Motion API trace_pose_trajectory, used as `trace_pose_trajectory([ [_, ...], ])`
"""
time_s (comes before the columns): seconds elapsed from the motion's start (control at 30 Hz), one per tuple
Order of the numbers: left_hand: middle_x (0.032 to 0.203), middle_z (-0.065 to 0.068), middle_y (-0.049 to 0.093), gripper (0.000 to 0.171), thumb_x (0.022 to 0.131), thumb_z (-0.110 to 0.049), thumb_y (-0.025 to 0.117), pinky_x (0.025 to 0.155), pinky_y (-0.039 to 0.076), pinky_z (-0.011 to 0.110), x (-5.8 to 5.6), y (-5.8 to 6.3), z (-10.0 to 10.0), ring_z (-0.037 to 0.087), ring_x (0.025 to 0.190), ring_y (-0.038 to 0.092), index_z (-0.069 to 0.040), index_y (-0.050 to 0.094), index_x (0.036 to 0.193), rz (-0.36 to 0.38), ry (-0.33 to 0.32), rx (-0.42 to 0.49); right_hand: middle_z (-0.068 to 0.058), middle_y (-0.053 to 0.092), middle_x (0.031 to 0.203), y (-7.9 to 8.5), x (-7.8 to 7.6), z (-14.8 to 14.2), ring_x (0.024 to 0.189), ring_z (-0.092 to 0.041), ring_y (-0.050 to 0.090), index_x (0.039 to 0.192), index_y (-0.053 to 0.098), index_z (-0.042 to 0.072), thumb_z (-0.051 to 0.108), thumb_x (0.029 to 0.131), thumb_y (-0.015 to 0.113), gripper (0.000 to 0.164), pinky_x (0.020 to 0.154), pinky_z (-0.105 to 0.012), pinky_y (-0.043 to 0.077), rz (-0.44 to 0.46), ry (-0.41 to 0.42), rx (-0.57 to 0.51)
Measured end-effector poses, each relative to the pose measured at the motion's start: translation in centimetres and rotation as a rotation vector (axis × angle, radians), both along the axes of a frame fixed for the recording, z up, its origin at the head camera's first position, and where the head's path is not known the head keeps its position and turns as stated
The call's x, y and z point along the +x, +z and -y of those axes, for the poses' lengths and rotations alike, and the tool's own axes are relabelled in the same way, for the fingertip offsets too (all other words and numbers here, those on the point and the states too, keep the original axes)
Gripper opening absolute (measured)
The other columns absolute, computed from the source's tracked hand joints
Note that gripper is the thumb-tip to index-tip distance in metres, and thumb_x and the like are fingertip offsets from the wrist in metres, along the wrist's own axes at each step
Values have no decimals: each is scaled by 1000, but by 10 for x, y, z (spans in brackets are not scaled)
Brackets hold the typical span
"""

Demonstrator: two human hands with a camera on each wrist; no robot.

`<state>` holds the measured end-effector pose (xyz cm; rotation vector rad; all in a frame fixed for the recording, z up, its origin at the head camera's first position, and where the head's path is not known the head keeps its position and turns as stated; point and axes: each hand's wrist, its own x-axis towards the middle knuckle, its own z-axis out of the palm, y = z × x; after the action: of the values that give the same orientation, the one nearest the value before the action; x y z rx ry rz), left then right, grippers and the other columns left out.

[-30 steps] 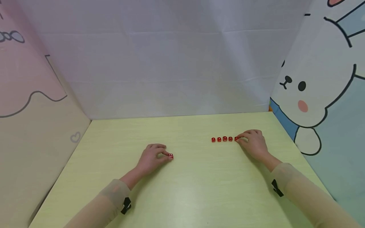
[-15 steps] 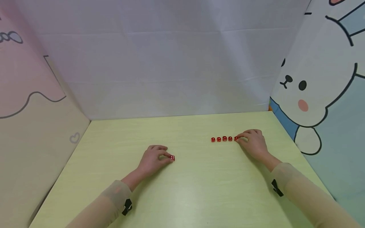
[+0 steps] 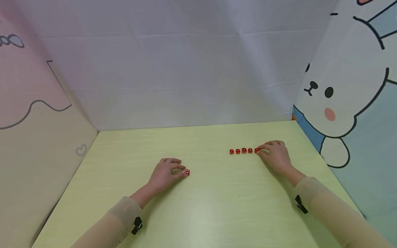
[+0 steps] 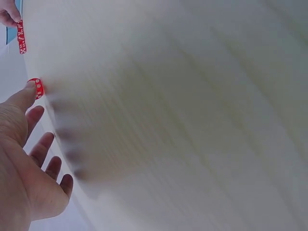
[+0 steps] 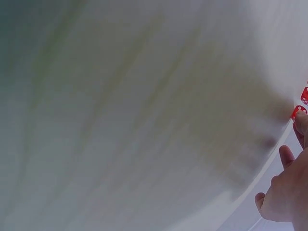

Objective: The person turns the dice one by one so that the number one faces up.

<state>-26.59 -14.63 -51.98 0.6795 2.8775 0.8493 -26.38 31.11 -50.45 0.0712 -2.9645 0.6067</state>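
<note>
My left hand [image 3: 165, 175] holds a red die with white pips [image 3: 187, 172] at the tips of its thumb and index finger, low over the table's middle. In the left wrist view, the thumb covers part of that die [image 4: 38, 89], while the other fingers are spread apart below it. Farther right, several red dice [image 3: 244, 151] stand in a straight row. My right hand [image 3: 276, 156] pinches the die at the row's right end [image 3: 256, 151]. The right wrist view shows the thumb over this die [image 5: 298, 111], with a neighbouring die [image 5: 305, 95] cut off by the frame edge.
The pale yellow table [image 3: 214, 206] carries the dice. A white cloth wall [image 3: 186, 79] rises behind it. Printed panels stand at both sides: a pink and cream one [image 3: 40, 148] at left, and one with a cartoon animal [image 3: 350, 103] at right.
My left hand and its die have shifted slightly toward me, with a little more of the die showing now. The right hand stays at the end of the row.
</note>
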Motion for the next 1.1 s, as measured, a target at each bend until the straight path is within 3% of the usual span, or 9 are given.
trace_pose_trajectory([
  [0.4,135,3,64,25,86,-37,83,107,40,54,-5,15,-8,33,130,49,-26,80,108,-140,-88,-140,-24,61,126,2,1,0,129,-52,36,117,75,6,23,99,68,25,105,-67,29,0,1,-9],
  [0.93,132,2,65,16,85,-39,83,106,41,54,-7,29,-14,31,129,50,-28,81,97,-123,-117,-240,-24,61,126,3,2,0,129,-52,36,116,76,5,23,100,68,25,106,-67,28,-2,0,-13],
  [1.1,132,2,66,14,85,-39,84,106,41,55,-7,28,-16,33,130,50,-29,81,94,-90,-86,-198,-24,61,126,3,2,0,129,-52,36,117,75,5,23,100,68,26,105,-67,29,4,-3,-14],
])
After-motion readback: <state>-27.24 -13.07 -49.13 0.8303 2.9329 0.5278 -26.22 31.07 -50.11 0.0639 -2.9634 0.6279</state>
